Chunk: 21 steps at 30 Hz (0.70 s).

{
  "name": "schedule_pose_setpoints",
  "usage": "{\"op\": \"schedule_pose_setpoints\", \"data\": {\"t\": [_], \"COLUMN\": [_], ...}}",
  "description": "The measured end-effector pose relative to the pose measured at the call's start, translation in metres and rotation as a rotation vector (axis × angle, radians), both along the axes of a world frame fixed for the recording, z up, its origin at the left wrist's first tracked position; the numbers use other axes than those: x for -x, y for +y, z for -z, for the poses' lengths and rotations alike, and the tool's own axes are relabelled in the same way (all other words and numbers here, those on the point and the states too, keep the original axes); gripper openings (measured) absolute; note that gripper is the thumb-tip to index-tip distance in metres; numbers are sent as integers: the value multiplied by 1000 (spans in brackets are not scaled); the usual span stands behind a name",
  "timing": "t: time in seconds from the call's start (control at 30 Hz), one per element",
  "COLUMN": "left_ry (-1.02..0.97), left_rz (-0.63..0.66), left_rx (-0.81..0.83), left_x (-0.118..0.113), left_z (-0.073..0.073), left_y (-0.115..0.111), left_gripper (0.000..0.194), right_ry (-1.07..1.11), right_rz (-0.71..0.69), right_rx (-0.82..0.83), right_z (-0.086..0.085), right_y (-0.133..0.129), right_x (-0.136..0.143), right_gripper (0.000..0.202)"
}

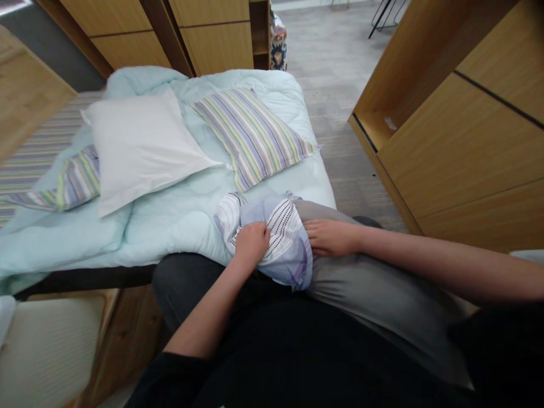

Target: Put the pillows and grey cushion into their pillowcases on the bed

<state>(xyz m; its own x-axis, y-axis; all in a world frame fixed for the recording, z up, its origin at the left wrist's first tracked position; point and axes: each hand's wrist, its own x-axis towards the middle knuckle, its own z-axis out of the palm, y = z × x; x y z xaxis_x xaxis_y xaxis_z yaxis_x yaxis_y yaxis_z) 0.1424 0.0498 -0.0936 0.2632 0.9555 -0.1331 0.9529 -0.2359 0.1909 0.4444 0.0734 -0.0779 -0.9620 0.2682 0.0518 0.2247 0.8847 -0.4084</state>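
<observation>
My left hand (252, 242) is closed on a bunched pale blue and white patterned pillowcase (284, 229). The pillowcase lies around the near-bed end of a grey pillow (361, 283) across my lap. My right hand (329, 237) rests with fingers stretched on the grey pillow, the fingertips at the pillowcase's open edge. How far the pillow reaches inside the case is hidden.
A bed with a pale mint quilt (178, 238) stands ahead. On it lie a white pillow (140, 141) and a striped pillow (255, 130). A wooden cabinet (476, 147) is at right; a light seat (51, 345) is at lower left.
</observation>
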Motion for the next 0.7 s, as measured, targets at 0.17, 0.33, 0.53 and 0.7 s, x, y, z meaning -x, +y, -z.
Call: {"op": "schedule_pose_setpoints", "data": {"t": [0.17, 0.33, 0.53, 0.7], "left_ry": [4, -13, 190, 240], "left_rz": [-15, 53, -10, 14], "left_rx": [-40, -198, -8, -59], "left_x": [16, -17, -26, -19], "left_z": [-14, -39, -36, -56], "left_y": [13, 24, 46, 72], "left_gripper": [27, 47, 34, 30], "right_ry": [-26, -283, -197, -156], "right_rz": [784, 758, 660, 555], "right_rx": [282, 763, 632, 398], "right_z": [-2, 37, 29, 10], "right_y": [67, 83, 53, 30], "right_x": [-56, 6, 61, 74], "right_gripper": [66, 77, 71, 67]}}
